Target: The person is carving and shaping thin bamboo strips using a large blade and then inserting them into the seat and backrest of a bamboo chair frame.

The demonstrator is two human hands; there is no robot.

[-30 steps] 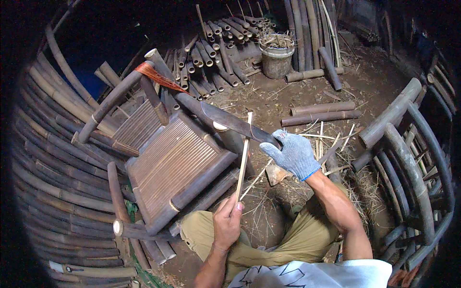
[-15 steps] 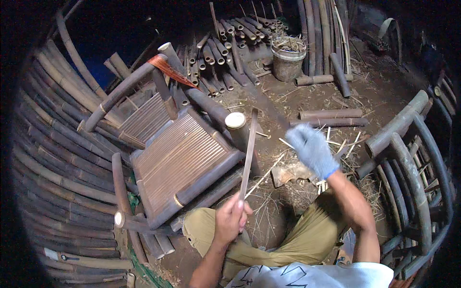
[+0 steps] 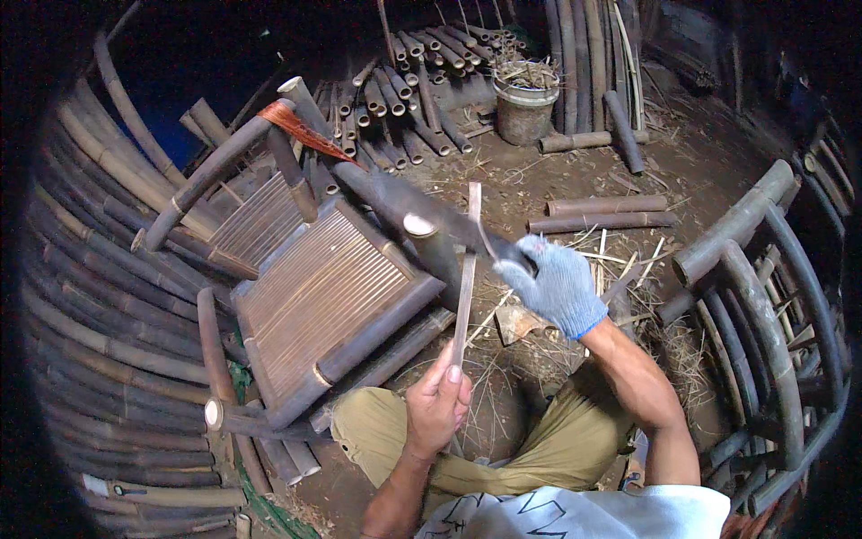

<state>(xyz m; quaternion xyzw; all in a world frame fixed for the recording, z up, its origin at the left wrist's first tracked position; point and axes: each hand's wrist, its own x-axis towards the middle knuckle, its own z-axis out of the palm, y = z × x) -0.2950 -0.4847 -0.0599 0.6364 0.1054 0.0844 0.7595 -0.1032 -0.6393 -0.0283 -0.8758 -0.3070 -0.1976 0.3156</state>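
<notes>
My bare left hand [image 3: 437, 395] grips the lower end of a narrow bamboo strip [image 3: 464, 310], which stands nearly upright before me. In my right hand [image 3: 561, 287], under a grey knitted glove, is the handle of a large knife. The dark blade [image 3: 456, 231], smeared by motion, points up and left and crosses the strip's upper part. A thin curved sliver bends beside the strip where the blade crosses it. Left of my hands stands a bamboo chair [image 3: 314, 296] with a slatted seat; the blade overlaps its near armrest in view, and I cannot tell whether they touch.
Cut bamboo tubes [image 3: 395, 99] are piled at the back beside a bucket [image 3: 525, 112] of shavings. Long poles [image 3: 117, 314] line the left. A bamboo frame [image 3: 763, 341] stands at the right. Shavings and a broken bamboo piece [image 3: 519, 323] litter the floor by my knees.
My right hand has swung down and left, bringing the knife blade across the strip. A curved sliver now shows at the strip's upper part. My left hand keeps its grip.
</notes>
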